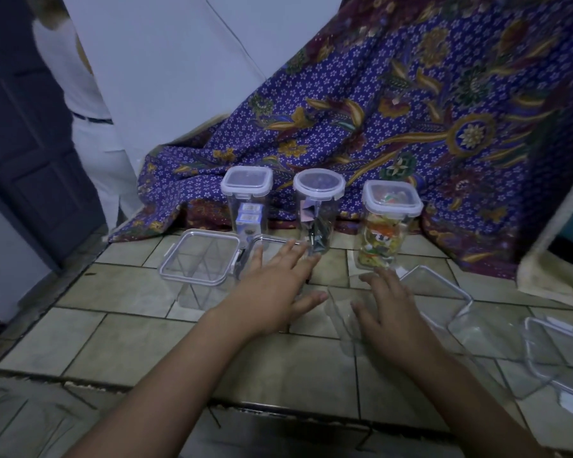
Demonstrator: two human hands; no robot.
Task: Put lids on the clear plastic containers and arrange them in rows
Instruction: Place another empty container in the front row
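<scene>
Okay, near to far. Both forearms reach in from the near edge over the tiled floor [113,342]. Left hand [272,292] is flat, palm down, fingers [290,256] spread apart and holding nothing; the fingertips lie over the near edge of a clear lid [272,241]. Right hand [394,312] is also palm down, fingers [374,280] splayed, gripping nothing. It sits over a clear open container [341,322] that is hard to make out; contact there is unclear.

Near right: another clear container [444,295] without a lid, tilted, just beside the right hand. Far right edge: a clear lidded box [556,355], partly cut off by the frame.

Left of the left hand: a square divided container [199,259] with its lid on, clasps at the sides.

Far row, upright, all lidded, well apart from each other: square jar [247,196] with small boxes inside on the left, round jar [318,209] with dark contents in the middle, square jar with colourful contents [386,226] on the right.

Behind the row: a purple patterned cloth [411,110] draped down to the floor. Far left: a person in white [86,110] standing by a dark door [30,143].
</scene>
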